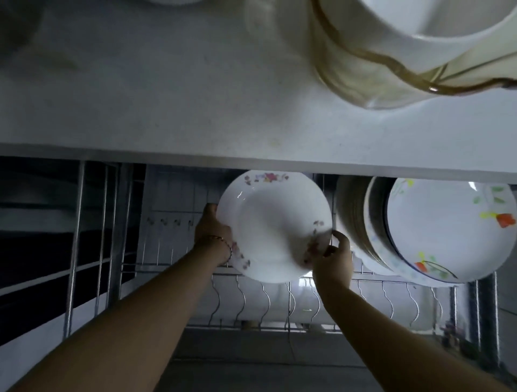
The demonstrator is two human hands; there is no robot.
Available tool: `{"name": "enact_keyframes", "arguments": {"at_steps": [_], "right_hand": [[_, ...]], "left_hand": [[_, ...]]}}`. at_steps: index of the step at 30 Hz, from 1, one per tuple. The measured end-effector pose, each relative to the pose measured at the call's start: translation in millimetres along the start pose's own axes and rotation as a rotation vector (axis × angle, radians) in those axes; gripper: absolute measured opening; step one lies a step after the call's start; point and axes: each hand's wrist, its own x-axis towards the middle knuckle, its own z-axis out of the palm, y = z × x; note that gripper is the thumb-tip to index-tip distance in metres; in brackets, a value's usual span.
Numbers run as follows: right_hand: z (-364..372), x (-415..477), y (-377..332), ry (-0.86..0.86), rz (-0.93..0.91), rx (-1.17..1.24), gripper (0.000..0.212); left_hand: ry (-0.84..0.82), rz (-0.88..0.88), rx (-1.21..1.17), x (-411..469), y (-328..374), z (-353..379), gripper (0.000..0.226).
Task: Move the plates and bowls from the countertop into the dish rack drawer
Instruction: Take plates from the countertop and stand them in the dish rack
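I hold a white plate with small purple flowers [272, 223] with both hands, tilted on edge over the wire dish rack drawer [251, 302] below the countertop [167, 112]. My left hand [211, 229] grips its left rim; a bracelet circles that wrist. My right hand [333, 260] grips the lower right rim. To the right, several plates stand upright in the rack, the front one white with orange flowers [447, 226]. On the countertop at top right sit an amber glass bowl [377, 70] and a white bowl [436, 19].
Wavy wire dividers [316, 302] run along the rack's front, with free slots left of the standing plates. Vertical metal bars [75, 237] frame the drawer's left side. A blurred dish edge [173, 2] shows at the countertop's far top.
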Motion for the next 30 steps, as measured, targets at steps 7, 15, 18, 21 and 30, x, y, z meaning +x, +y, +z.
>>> {"name": "enact_keyframes", "arguments": {"at_steps": [7,15,18,21,30], "right_hand": [[0.0,2.6,-6.0,0.074,0.029,-0.158,0.041],[-43.5,-15.7,-25.6,-0.262,0.055,-0.559,0.041],[-81.4,-40.1,-39.0,-0.395,0.007,-0.651,0.039],[-132.5,-64.5,-56.5,-0.455,-0.090,-0.713,0.040],[-346.1,-76.6,-75.5,-0.257,-0.202,-0.691,0.041]], "left_hand": [[-0.050,0.013,0.119,-10.7,-15.7,6.5,0.053],[-0.100,0.040,0.415,-39.8,0.8,-24.1,0.053],[-0.226,0.150,0.467,-76.2,22.6,-42.0,0.043],[-0.340,0.281,0.556,-130.8,57.2,-50.3,0.038],[-0.424,0.704,0.724,-319.0,191.7,7.8,0.032]]}}
